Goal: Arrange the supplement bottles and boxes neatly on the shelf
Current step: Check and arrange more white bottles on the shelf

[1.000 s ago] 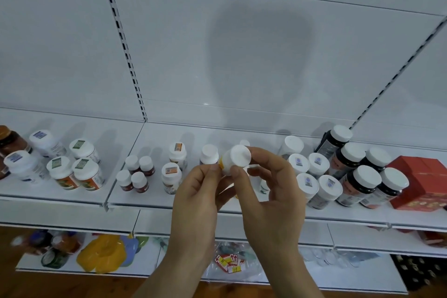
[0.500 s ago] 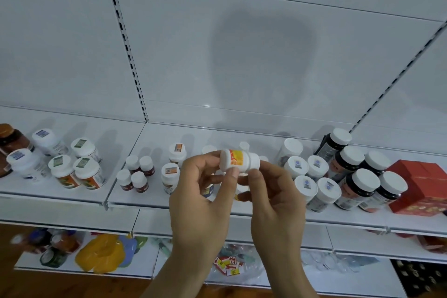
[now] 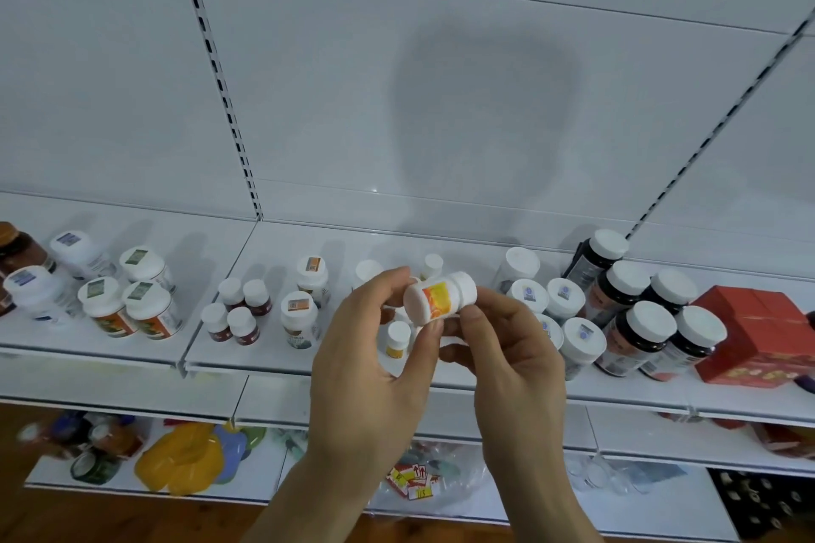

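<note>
Head view: small white bottle (image 3: 441, 298), cap-first a second ago, now turned sideways, base toward me; left hand (image 3: 375, 366) and right hand (image 3: 507, 359) pinch it; I judge label check before shelving.

Head view, single: worn camera, wide-angle, facing forward and slightly down at white shelf (image 3: 282, 359), hands close in foreground.

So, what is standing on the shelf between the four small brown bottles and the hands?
In the head view, two white-capped bottles with green labels stand there, one behind the other, right of the small brown bottles and left of the left hand.
</note>
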`<action>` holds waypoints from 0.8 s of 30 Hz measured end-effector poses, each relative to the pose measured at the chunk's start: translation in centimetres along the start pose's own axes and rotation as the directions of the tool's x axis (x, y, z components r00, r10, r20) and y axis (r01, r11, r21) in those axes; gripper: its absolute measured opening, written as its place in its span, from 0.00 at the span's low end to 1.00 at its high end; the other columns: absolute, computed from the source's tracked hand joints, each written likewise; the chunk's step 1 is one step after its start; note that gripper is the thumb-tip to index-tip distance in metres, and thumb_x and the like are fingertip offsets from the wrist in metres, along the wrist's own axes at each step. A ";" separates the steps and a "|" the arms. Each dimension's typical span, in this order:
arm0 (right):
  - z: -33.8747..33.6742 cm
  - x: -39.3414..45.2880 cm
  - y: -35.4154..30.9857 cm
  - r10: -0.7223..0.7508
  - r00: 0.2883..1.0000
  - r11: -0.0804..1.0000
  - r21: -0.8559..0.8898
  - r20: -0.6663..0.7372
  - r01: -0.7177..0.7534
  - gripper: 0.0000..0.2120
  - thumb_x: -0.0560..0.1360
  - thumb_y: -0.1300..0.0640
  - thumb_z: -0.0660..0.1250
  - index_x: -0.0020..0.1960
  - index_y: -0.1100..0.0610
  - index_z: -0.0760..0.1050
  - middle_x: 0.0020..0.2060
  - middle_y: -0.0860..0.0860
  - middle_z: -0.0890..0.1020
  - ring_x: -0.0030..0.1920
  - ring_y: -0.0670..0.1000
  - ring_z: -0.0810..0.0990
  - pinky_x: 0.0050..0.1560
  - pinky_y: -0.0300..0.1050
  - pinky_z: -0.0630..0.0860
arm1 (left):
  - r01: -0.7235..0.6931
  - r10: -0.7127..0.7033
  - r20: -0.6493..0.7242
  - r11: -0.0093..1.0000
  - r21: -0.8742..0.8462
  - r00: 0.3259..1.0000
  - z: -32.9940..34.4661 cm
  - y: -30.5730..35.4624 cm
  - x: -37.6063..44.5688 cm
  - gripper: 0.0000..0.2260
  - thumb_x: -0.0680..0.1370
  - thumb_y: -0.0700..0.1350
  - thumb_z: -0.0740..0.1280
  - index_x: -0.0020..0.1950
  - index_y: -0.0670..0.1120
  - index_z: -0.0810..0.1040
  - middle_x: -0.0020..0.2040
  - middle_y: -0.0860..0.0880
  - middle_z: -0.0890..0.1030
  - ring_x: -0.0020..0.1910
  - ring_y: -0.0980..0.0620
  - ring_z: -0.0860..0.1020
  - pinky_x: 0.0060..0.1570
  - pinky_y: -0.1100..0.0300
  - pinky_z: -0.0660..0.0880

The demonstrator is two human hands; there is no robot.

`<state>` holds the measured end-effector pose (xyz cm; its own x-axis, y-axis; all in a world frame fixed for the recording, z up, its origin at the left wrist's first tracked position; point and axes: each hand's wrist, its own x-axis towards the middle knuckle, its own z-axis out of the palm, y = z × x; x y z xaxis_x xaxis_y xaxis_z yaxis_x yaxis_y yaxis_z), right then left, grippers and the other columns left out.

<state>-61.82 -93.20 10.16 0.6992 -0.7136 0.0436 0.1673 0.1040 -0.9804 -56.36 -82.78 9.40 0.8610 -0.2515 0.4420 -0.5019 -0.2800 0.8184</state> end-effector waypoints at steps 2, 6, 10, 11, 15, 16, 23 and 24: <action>-0.7 0.3 -0.5 -0.023 1.000 1.000 -0.020 0.010 0.023 0.06 0.78 0.65 0.68 0.50 0.57 0.82 0.41 0.54 0.87 0.42 0.52 0.85 0.42 0.43 0.82 | 0.023 -0.026 0.073 0.998 0.053 0.997 0.4 -0.1 -0.3 0.21 0.73 0.61 0.67 0.64 0.67 0.67 0.56 0.69 0.75 0.57 0.65 0.75 0.52 0.77 0.70; -3.1 0.9 -0.9 -0.124 0.978 0.911 -0.371 0.165 0.178 0.05 0.75 0.55 0.74 0.49 0.46 0.81 0.44 0.39 0.85 0.46 0.45 0.85 0.47 0.39 0.82 | 0.049 -0.076 0.198 0.989 0.141 0.977 1.3 -0.5 -1.1 0.24 0.72 0.61 0.66 0.67 0.58 0.72 0.59 0.61 0.79 0.56 0.59 0.77 0.57 0.68 0.73; -5.6 0.5 -1.5 -0.313 0.915 0.623 -0.672 0.253 0.399 0.07 0.72 0.47 0.75 0.48 0.43 0.79 0.43 0.30 0.80 0.47 0.40 0.80 0.44 0.29 0.74 | -0.016 -0.060 0.314 0.972 0.233 0.947 2.2 -0.4 -1.7 0.20 0.75 0.59 0.68 0.66 0.58 0.74 0.60 0.62 0.78 0.58 0.63 0.74 0.53 0.78 0.64; -6.2 0.2 -1.6 -0.365 0.897 0.568 -0.704 0.250 0.427 0.08 0.72 0.49 0.76 0.49 0.45 0.80 0.43 0.30 0.79 0.47 0.39 0.79 0.44 0.28 0.73 | -0.041 -0.049 0.353 0.969 0.243 0.934 2.5 -0.1 -1.7 0.20 0.76 0.58 0.68 0.66 0.57 0.74 0.61 0.61 0.78 0.58 0.62 0.73 0.54 0.78 0.63; -8.6 -1.7 -2.2 -0.500 0.852 0.419 -0.817 0.156 0.396 0.09 0.72 0.53 0.78 0.48 0.51 0.79 0.45 0.39 0.81 0.45 0.42 0.77 0.43 0.33 0.74 | -0.183 0.034 0.510 0.952 0.246 0.860 3.7 0.8 -2.0 0.21 0.79 0.58 0.66 0.70 0.55 0.72 0.69 0.57 0.75 0.67 0.56 0.71 0.63 0.67 0.64; -9.3 -2.5 -2.3 -0.517 0.848 0.413 -0.834 0.116 0.366 0.10 0.72 0.54 0.78 0.49 0.52 0.79 0.45 0.41 0.82 0.44 0.42 0.77 0.43 0.32 0.74 | -0.222 0.060 0.545 0.946 0.236 0.836 4.0 1.0 -2.1 0.22 0.79 0.58 0.64 0.71 0.54 0.71 0.70 0.57 0.73 0.69 0.57 0.69 0.64 0.67 0.60; -13.0 -11.1 -3.5 -0.577 0.794 0.396 -0.916 -0.194 0.064 0.09 0.74 0.46 0.69 0.49 0.51 0.77 0.46 0.40 0.80 0.41 0.43 0.78 0.38 0.38 0.77 | -0.459 0.334 0.723 0.888 -0.026 0.605 6.2 3.3 -5.0 0.19 0.80 0.57 0.63 0.67 0.49 0.76 0.66 0.55 0.77 0.67 0.54 0.71 0.67 0.58 0.68; -13.6 -12.6 -3.7 -0.587 0.776 0.394 -0.919 -0.230 0.026 0.09 0.75 0.46 0.69 0.49 0.51 0.77 0.46 0.40 0.80 0.41 0.43 0.78 0.40 0.36 0.76 | -0.483 0.377 0.728 0.873 -0.073 0.573 6.6 3.9 -6.0 0.18 0.80 0.57 0.63 0.65 0.48 0.77 0.63 0.54 0.78 0.65 0.54 0.72 0.65 0.58 0.70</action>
<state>-80.70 -93.96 10.60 0.2848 -0.7740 0.5655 -0.5540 -0.6144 -0.5618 -63.98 -88.52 7.49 0.2442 -0.9238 0.2948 -0.8476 -0.0557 0.5277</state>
